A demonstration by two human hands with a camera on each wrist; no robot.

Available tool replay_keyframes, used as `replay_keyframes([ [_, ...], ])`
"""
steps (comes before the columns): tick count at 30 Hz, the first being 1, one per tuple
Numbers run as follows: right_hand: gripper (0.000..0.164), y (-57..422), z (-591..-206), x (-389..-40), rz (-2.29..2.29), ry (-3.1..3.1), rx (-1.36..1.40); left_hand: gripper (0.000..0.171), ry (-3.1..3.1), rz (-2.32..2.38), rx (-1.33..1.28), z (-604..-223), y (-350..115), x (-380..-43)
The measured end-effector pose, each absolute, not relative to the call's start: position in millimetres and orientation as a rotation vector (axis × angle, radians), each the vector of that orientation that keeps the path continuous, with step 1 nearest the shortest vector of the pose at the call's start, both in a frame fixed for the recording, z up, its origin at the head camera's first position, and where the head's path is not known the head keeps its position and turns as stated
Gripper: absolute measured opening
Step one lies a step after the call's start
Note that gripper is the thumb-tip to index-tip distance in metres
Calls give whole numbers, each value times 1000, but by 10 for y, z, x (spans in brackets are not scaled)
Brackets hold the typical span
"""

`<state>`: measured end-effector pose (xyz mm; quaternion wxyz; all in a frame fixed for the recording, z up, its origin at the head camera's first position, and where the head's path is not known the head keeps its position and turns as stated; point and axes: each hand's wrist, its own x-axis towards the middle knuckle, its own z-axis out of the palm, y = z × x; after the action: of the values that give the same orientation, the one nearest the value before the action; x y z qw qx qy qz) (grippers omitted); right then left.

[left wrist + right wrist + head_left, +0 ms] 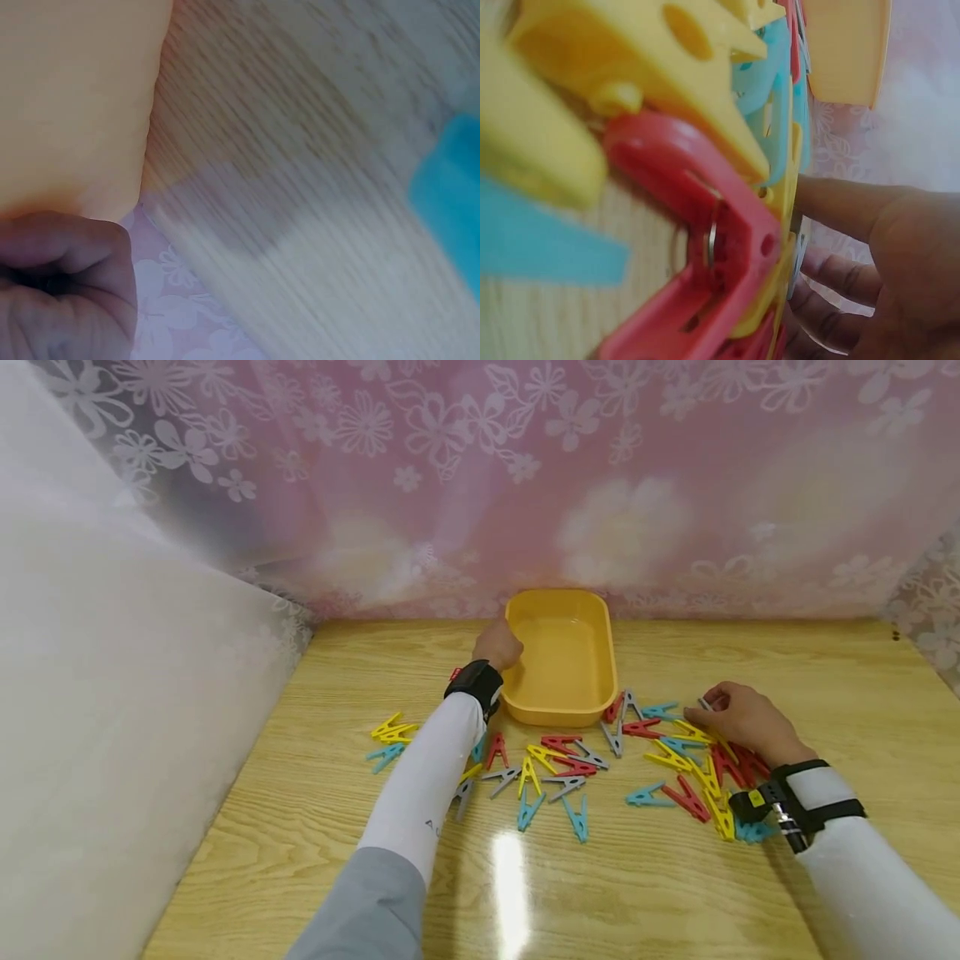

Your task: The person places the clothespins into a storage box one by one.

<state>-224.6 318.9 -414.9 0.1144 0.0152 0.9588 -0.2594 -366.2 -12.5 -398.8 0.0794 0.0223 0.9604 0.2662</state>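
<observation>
Pinching a grey peg [705,703], right hand [750,722] nearly closed beside loose pegs [684,800] towards the right edge of the worktop [300,827]; left hand [497,645] curled at the tub [558,718], by the back edge
Probably light, stiff, slightly slick: best held across its legs

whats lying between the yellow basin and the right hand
In the head view, loose clothespins in gray, red, light blue and yellow lie on the wooden tabletop between the yellow basin and the right hand.
</observation>
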Motion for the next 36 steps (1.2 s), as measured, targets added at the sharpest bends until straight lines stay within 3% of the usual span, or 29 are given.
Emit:
replay_keyframes([
  [19, 66, 3023, -3923, -2345, -878, 2951, -11, 47, 2895, 719, 73, -3975, -96, -3708],
  [27, 62, 2642, -3734, -2530, -999, 3072, -33, 39, 2902, 706, 66, -3938, -97, -3695],
  [36, 50, 2027, -3663, -2839, -1036, 3098, -298, 35, 2916, 698, 27, -3982, -91, -3673],
])
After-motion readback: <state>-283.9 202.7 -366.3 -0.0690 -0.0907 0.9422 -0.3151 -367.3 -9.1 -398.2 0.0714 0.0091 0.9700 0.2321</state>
